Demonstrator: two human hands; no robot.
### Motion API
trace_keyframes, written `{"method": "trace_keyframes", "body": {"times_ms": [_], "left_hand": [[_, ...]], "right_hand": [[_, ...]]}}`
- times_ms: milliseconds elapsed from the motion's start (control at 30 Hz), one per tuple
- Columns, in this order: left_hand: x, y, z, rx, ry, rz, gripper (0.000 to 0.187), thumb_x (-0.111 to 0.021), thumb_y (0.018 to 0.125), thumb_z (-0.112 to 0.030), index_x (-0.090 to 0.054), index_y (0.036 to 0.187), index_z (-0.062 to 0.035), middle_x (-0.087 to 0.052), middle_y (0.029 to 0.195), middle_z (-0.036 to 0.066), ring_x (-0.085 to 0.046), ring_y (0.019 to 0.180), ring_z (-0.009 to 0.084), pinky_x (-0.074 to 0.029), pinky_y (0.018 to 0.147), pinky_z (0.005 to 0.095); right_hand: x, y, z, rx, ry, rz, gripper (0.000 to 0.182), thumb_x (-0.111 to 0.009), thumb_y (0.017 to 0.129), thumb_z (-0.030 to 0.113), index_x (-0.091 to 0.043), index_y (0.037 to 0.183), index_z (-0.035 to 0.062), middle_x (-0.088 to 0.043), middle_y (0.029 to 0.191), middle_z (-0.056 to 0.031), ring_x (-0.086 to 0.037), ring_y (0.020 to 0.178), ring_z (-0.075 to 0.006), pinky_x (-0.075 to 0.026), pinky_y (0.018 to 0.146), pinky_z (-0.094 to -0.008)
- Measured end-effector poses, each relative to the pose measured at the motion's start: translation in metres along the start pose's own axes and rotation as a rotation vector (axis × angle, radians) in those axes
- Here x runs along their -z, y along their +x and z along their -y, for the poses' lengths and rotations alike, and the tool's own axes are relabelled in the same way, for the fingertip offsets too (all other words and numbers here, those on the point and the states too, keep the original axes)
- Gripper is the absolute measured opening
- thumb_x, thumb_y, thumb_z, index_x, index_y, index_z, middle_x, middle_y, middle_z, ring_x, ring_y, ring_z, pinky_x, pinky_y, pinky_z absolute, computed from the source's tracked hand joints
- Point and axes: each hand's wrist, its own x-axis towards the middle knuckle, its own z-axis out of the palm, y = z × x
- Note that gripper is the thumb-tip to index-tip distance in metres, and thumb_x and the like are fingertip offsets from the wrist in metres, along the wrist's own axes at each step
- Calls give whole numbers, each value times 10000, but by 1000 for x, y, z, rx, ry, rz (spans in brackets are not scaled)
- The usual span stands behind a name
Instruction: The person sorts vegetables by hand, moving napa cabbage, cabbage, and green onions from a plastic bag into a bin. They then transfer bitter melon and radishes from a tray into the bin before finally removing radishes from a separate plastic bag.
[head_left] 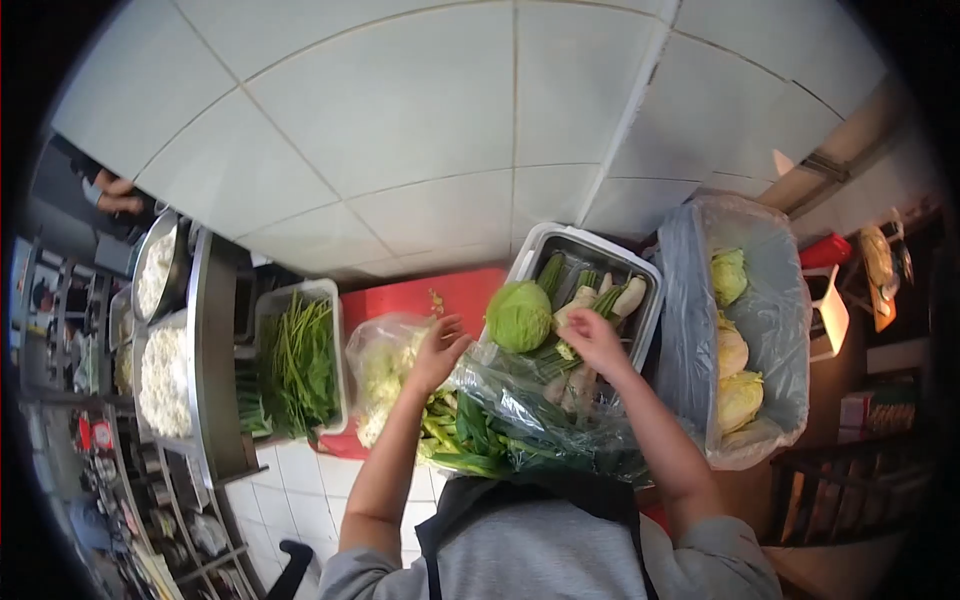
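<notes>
My left hand (441,352) is over a clear plastic bag of cauliflower (385,378), fingers stretched out and a little apart, with nothing visible in them. My right hand (594,340) reaches over the near part of a white-rimmed tray (548,232), its fingers bent together; whatever they hold, if anything, is hidden. Beside it in the tray lie a pale green cabbage (519,316) and several white radishes (630,298). Between my forearms, clear plastic wrap (520,390) partly covers leafy greens (475,430).
A red cutting board (400,293) lies against the tiled wall. At left are a tub of long green vegetables (305,365) and white food in containers (165,380). At right a plastic-lined bin (775,300) holds several cabbages. Another person's hands (118,195) show far left.
</notes>
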Motion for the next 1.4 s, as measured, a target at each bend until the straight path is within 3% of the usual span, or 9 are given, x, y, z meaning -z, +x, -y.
{"method": "trace_keyframes", "body": {"times_ms": [100, 167, 300, 600, 867, 1100, 1167, 1267, 1400], "left_hand": [[-23, 59, 60, 530, -530, 113, 316, -554, 881, -305, -525, 1102, -81, -575, 958, 79, -556, 833, 194, -460, 778, 269], [-45, 79, 72, 855, -531, 21, 493, -462, 859, -525, -476, 1195, -164, -494, 1153, 119, -512, 1007, 262, -430, 879, 423], [-77, 64, 44, 796, -779, 368, 706, -136, 858, -641, -307, 1375, -193, -350, 1381, 110, -342, 1265, 328, -299, 1010, 528], [-146, 38, -103, 171, -784, 210, 630, -296, 894, -564, -279, 1389, -175, -328, 1398, 66, -333, 1274, 236, -272, 1033, 418], [-239, 21, -175, 146, -421, 493, 516, -429, 939, -264, -264, 1387, -68, -375, 1368, 146, -283, 1311, 213, -191, 1069, 336], [-172, 26, -122, 246, -344, 282, 421, -432, 919, -104, -351, 1322, -12, -419, 1326, 152, -381, 1242, 205, -332, 983, 287], [-156, 24, -112, -5, 47, 293, 401, -428, 910, -83, -374, 1300, -3, -447, 1302, 143, -407, 1217, 191, -349, 963, 272], [-132, 24, -95, 223, -13, 161, 377, -456, 900, -108, -423, 1261, -2, -500, 1230, 118, -444, 1171, 176, -338, 971, 263], [-99, 15, -72, 233, -102, -29, 370, -492, 877, -84, -445, 1231, 12, -517, 1198, 107, -466, 1138, 180, -333, 983, 282]], "right_hand": [[-39, 40, 0, 351, -480, -109, 527, -699, 706, 332, -529, 1078, -1, -534, 1054, -218, -511, 1014, -357, -403, 889, -424], [-52, 56, 13, -17, -788, 39, 763, -610, 720, 550, -407, 1215, 6, -523, 1116, -225, -505, 1059, -390, -362, 932, -470], [-71, 56, 22, -94, -885, 92, 961, -554, 675, 671, -282, 1342, 35, -448, 1219, -274, -419, 1174, -387, -246, 967, -593], [54, 24, 111, 631, -142, -220, 959, -779, 599, 374, -257, 1343, 68, -321, 1285, -219, -353, 1212, -375, -321, 991, -456], [317, -4, 25, 296, 1112, -287, 611, -647, 739, 169, -355, 1268, 81, -469, 1172, -103, -496, 1073, -242, -459, 885, -389], [384, 15, -76, -145, 873, -1095, 761, -756, 687, 269, -274, 1252, 106, -427, 1180, -117, -490, 1067, -274, -502, 746, -500], [386, 27, -91, -179, 891, -1164, 794, -759, 692, 300, -250, 1269, 103, -388, 1220, -129, -480, 1077, -288, -497, 742, -512], [379, 65, -115, 92, 785, -1019, 828, -724, 739, 340, -190, 1322, 94, -361, 1272, -147, -460, 1104, -290, -481, 791, -484], [392, 102, -185, 99, -99, -922, 705, -695, 789, 278, -293, 1300, 6, -439, 1241, -123, -485, 1062, -225, -396, 907, -312]]}}
